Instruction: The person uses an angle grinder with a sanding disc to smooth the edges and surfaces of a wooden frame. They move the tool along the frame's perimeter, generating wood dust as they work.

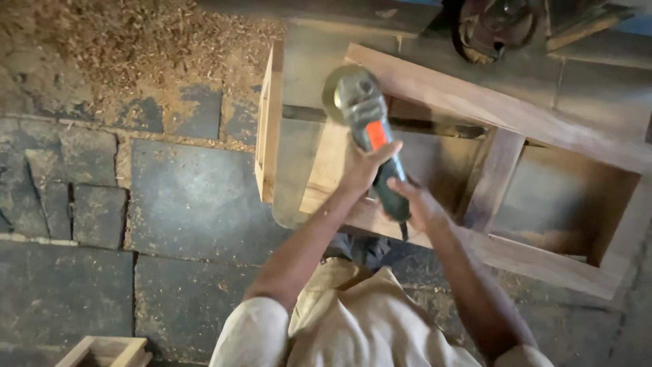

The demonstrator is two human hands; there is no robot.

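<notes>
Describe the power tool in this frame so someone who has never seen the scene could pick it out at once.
Start at the large wooden frame lying across the right half of the view. Over its left end, both hands, left hand and right hand, grip the angle grinder. It alone is not wood: dark green body, orange patch, round disc at the far end.

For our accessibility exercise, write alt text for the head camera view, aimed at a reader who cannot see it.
Seen from above, a person grips a green angle grinder with the left hand and right hand, its disc over a wooden frame on a workbench. Sawdust covers the dark stone floor on the left.
</notes>
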